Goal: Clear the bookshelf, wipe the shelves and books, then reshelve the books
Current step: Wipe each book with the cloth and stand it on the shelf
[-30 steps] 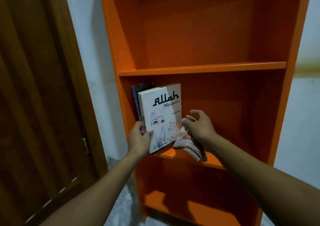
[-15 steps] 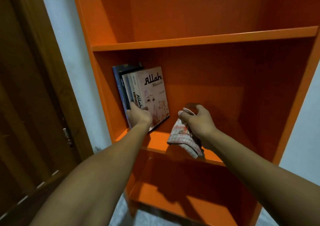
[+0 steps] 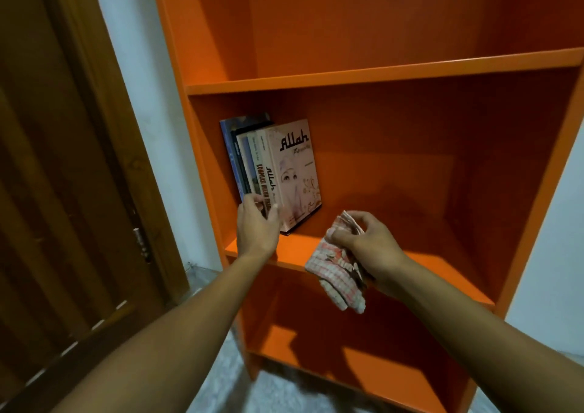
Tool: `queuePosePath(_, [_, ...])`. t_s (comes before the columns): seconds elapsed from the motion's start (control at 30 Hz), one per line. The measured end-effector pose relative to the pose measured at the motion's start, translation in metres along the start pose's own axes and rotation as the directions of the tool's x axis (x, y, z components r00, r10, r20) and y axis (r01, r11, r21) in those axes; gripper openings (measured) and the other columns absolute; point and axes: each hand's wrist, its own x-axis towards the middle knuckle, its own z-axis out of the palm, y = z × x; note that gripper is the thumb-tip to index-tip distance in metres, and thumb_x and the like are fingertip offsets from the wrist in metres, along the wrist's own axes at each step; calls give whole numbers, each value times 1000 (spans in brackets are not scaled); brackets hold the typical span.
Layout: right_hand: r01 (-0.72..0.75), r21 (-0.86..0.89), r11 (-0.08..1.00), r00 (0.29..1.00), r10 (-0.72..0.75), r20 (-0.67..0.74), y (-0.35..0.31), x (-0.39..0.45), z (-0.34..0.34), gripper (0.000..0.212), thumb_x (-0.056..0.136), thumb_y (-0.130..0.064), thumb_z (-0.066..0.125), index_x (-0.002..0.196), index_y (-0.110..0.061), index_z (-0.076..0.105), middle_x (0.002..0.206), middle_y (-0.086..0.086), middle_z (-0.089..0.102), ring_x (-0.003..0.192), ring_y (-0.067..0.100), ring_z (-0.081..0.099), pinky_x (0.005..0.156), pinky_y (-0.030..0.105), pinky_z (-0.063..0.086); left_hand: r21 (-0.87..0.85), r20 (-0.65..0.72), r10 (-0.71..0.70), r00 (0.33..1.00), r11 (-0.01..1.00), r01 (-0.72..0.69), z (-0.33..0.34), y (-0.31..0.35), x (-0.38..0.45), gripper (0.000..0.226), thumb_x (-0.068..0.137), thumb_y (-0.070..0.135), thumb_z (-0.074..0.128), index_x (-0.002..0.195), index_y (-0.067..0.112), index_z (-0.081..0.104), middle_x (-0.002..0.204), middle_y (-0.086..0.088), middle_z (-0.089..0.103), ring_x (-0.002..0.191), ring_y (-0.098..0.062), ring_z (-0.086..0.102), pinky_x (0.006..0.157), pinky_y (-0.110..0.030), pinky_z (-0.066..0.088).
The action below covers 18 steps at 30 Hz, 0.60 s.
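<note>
Books (image 3: 275,172) stand upright at the left end of the middle shelf (image 3: 442,264), leaning together so they don't tip. Left hand (image 3: 257,227) steadies their spines, fingers loosely curled; right hand (image 3: 369,242) pinches the rag (image 3: 335,273) at the shelf's front edge, ready for wiping.

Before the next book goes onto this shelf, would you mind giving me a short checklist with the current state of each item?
1. Books stand together at the shelf's left end: ok, though the outermost white book leans.
2. Left hand off the books: cannot tell; fingers loosely curled at the spines.
3. Checked cloth secured: ok, right hand grips it.
4. Space to the right of the books on the middle shelf: ok.
5. Next book within reach: cannot tell, none in view.
</note>
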Motion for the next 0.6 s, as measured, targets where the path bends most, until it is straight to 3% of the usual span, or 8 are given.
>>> queuePosePath(0.07, [-28,-5,1000,999,29,36,8,-13,3,38,92,-15,69,124,-25,51,101,17,65,62,19,55,58,35,46,19,91,75,993,997,-77,-19,-12,-18,43,99,34,59,135,14,47,131,-7,57,118,-23,56,99,-41,48])
queuePosePath(0.17, [-49,-49,998,994,54,91,22,-38,11,20,97,-24,63,114,-16,59,105,25,67,73,28,58,65,40,45,19,230,82,970,996,-89,-46,-31,-48,46,99,35,59,140,19,46,136,-4,57,122,-21,55,101,-41,48])
queuePosePath(0.27, [-82,-127,989,989,96,109,41,-63,19,29,99,-27,58,94,1,61,82,26,64,69,27,58,65,38,43,60,316,11,949,998,-32,-68,-50,-83,50,97,37,61,143,24,44,140,-3,56,127,-20,54,107,-44,45])
queuePosePath(0.37, [-129,-163,978,986,144,85,58,-91,27,26,102,-25,52,81,-10,56,61,11,55,47,18,51,47,26,37,89,413,-120,903,992,91,-85,-74,-127,55,98,36,60,147,21,40,142,-7,54,130,-24,53,107,-44,45])
queuePosePath(0.4, [-133,-179,975,986,149,79,65,-99,31,26,103,-26,51,82,-11,57,63,13,57,50,20,54,48,28,40,109,448,-159,880,986,123,-91,-85,-144,58,98,37,60,149,20,38,142,-9,53,130,-26,53,106,-43,45])
queuePosePath(0.5, [-186,-206,961,974,208,93,93,-124,40,30,102,-29,50,98,-2,61,84,24,62,74,29,58,67,42,48,180,528,-300,794,954,241,-101,-128,-203,60,99,41,58,150,19,34,140,-9,53,126,-29,54,103,-44,47])
queuePosePath(0.6, [-282,-200,938,945,307,109,122,-140,46,34,103,-29,48,109,4,54,87,22,54,74,32,50,58,40,41,265,544,-458,703,889,374,-101,-172,-253,58,98,40,58,148,20,35,136,-12,52,120,-31,56,96,-42,51])
